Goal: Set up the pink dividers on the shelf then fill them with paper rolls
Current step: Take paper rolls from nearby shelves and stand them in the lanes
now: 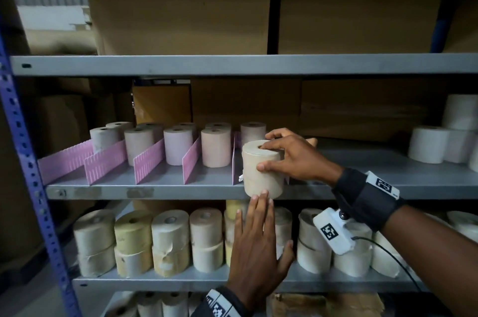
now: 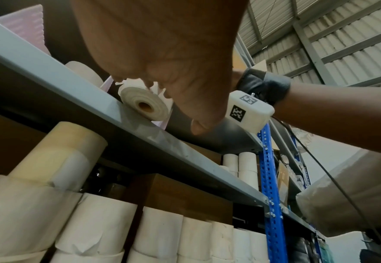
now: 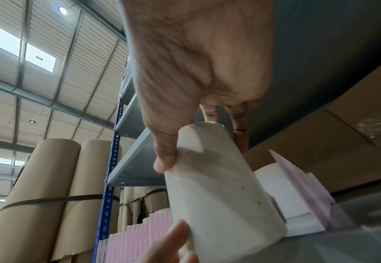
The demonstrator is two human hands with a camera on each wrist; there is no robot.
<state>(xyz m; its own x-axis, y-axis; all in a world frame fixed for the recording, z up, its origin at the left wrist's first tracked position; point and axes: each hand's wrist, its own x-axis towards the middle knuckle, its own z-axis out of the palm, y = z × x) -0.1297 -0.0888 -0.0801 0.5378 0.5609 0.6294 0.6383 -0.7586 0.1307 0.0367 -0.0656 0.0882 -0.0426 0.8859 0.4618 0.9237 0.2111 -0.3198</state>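
Several pink dividers stand on the middle grey shelf, with paper rolls upright in the slots between them. My right hand grips a beige paper roll from above and the side, holding it upright at the shelf's front edge beside a divider. In the right wrist view the thumb presses the roll. My left hand is flat with straight fingers, its fingertips touching the roll's lower front. The roll's hollow underside shows over the shelf lip in the left wrist view.
White rolls are stacked at the shelf's right end. The shelf below is packed with larger beige and yellow rolls. Cardboard boxes fill the top shelf and the back. A blue perforated upright stands at left.
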